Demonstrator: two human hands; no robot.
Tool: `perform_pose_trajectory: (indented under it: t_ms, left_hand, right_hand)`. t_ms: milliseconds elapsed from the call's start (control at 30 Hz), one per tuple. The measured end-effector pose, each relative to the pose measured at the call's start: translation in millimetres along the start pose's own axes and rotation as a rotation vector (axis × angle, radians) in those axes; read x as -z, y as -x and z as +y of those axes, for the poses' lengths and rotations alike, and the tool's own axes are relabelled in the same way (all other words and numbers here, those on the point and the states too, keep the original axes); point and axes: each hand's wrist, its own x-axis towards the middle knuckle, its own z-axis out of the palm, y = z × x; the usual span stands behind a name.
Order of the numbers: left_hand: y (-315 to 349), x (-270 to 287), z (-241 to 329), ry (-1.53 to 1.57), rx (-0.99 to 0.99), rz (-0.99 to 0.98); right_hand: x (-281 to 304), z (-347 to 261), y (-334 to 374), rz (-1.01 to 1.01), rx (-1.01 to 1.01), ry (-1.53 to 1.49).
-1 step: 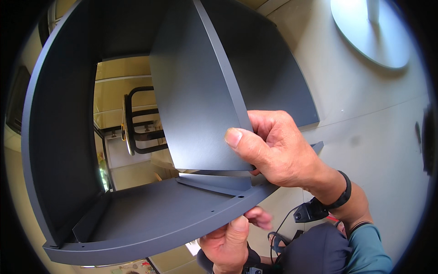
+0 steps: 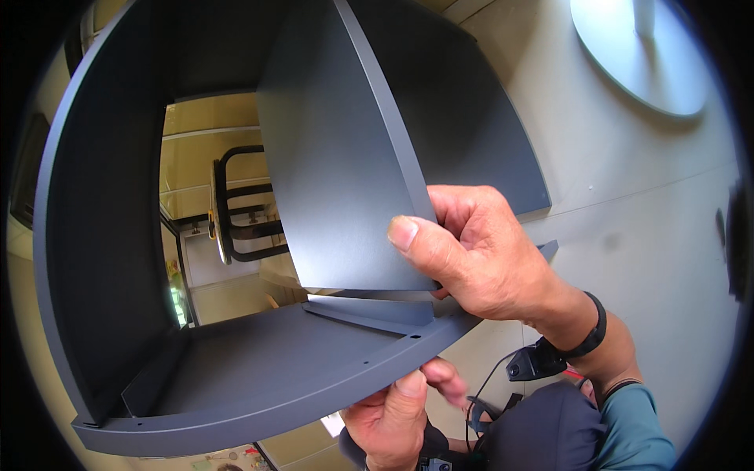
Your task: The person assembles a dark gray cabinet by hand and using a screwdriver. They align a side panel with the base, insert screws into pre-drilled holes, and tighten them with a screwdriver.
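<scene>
My right hand (image 2: 491, 255) grips the near edge of a dark grey divider panel (image 2: 338, 173), thumb on its left face and fingers mostly hidden behind it. Below, my left hand (image 2: 389, 420) holds the front rim of a dark grey bottom panel (image 2: 251, 365) from underneath, thumb up against the rim. A narrow angled flange (image 2: 369, 315) stands on the bottom panel just under the divider's lower edge, with a thin gap between them. Small holes show in the rim. At the left, a side panel (image 2: 102, 228) meets the bottom panel at the corner.
Another dark panel (image 2: 471, 118) lies beyond the divider at right. A round white base with a post (image 2: 644, 63) stands on the pale floor (image 2: 628, 196). Through the frame's opening, a black tubular metal frame (image 2: 243, 231) shows. A cabled black device (image 2: 538, 363) hangs at my right wrist.
The panels and my right hand have shifted up very slightly. Both hands keep their holds.
</scene>
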Motion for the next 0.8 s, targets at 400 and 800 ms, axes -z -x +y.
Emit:
perform_pose_trajectory:
  t_ms: [400, 800]
  left_hand:
    - [-12.1, 31.8, -0.1, 0.993, 0.756, -0.524]
    - [-8.7, 18.8, 21.7, 1.161, 0.843, -0.430]
  right_hand:
    - [0.4, 3.3, -0.2, 0.022, 0.020, 0.040]
    - [-1.1, 1.1, -0.3, 0.034, 0.005, 0.067]
